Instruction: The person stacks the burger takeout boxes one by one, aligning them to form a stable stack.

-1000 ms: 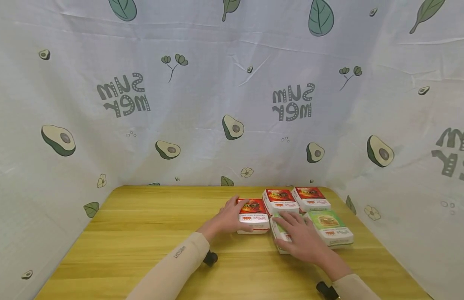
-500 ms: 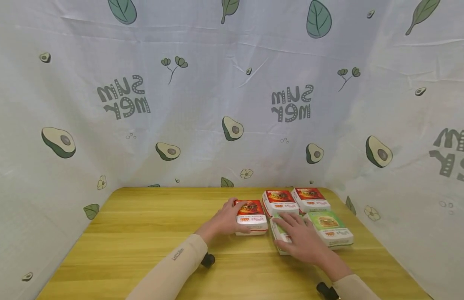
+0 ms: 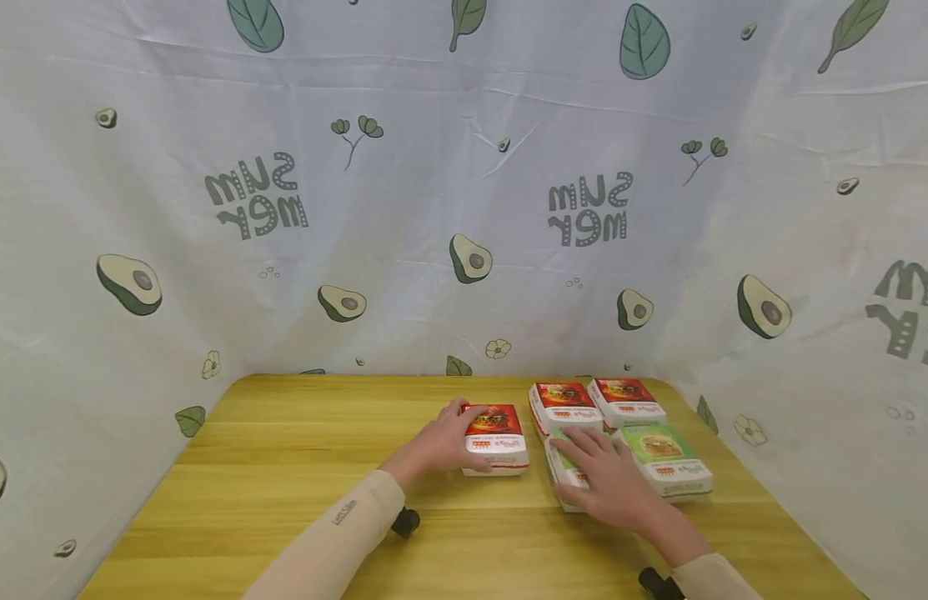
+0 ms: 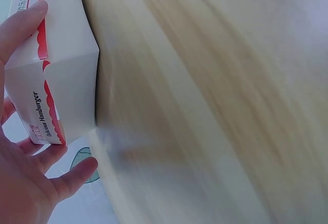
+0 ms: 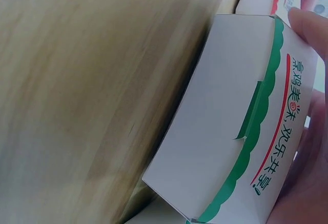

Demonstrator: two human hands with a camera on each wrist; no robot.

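Note:
In the head view, my left hand grips a red-and-white hamburger box, thumb on its near side and fingers round its left and far edges. The left wrist view shows that box's white side with the thumb against it. My right hand spans a green-and-white hamburger box, its thumb at the near left edge and its fingers over the top. Much of that box is hidden under the hand; its white side with a green scalloped edge fills the right wrist view.
Another green hamburger box sits just right of my right hand. Two red boxes, one behind the held green box and one at the far right, complete a close group. A printed cloth hangs behind the wooden table.
My left hand has drawn the red box left and slightly nearer, widening the gap to the group. The right hand stays on the green box. The head view has shifted slightly.

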